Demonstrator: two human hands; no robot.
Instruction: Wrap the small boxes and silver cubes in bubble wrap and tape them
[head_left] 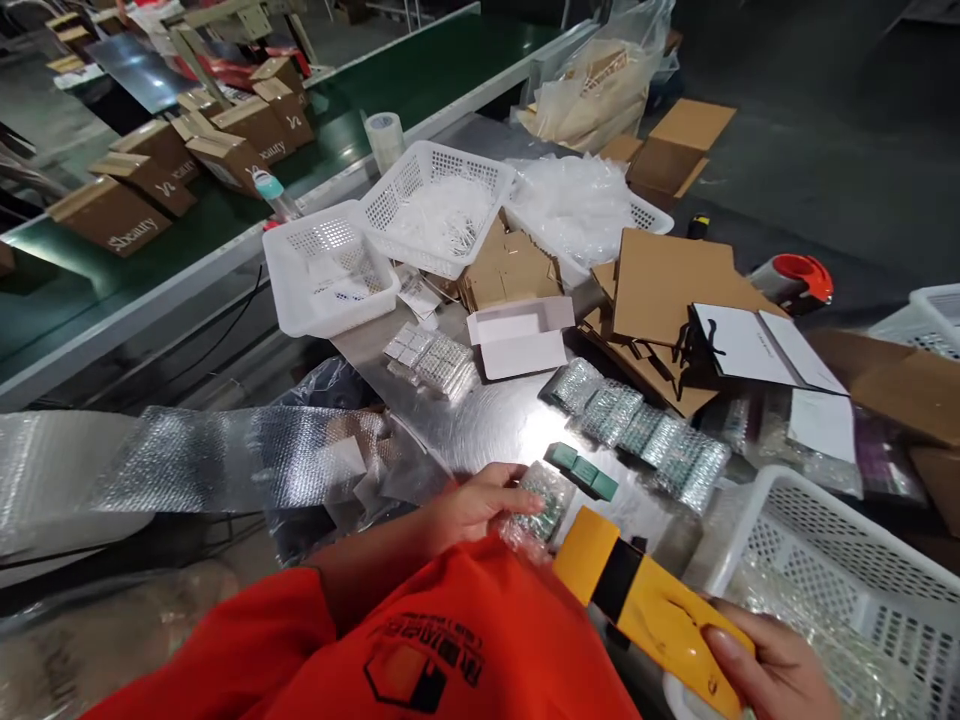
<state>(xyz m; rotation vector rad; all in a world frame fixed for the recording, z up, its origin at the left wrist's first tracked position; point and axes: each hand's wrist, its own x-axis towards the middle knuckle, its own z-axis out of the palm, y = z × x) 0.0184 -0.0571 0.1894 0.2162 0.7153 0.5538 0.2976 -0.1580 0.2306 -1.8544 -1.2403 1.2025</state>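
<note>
Left hand (472, 505) grips a bubble-wrapped packet (541, 502) — right hand (772, 670) closed on a yellow handheld tool (652, 600).

The left fingers curl around the packet, whose long axis tilts up and to the right; it sits in the left hand, just beside the tool's yellow end. The right fingers wrap over the tool's grip, partly cut off by the frame edge, and a black band crosses its body. Just beyond the packet, three small green boxes (581, 472) lie on the steel tabletop (480, 430), near a row of silver bubble-wrapped packs (637, 430). Near right, a white plastic basket (840, 560) holds more wrapped items. Far left, cartons (112, 215) on a green conveyor (360, 170) read "beauty" — the black lettering on the orange shirt (450, 640) is unreadable.
</note>
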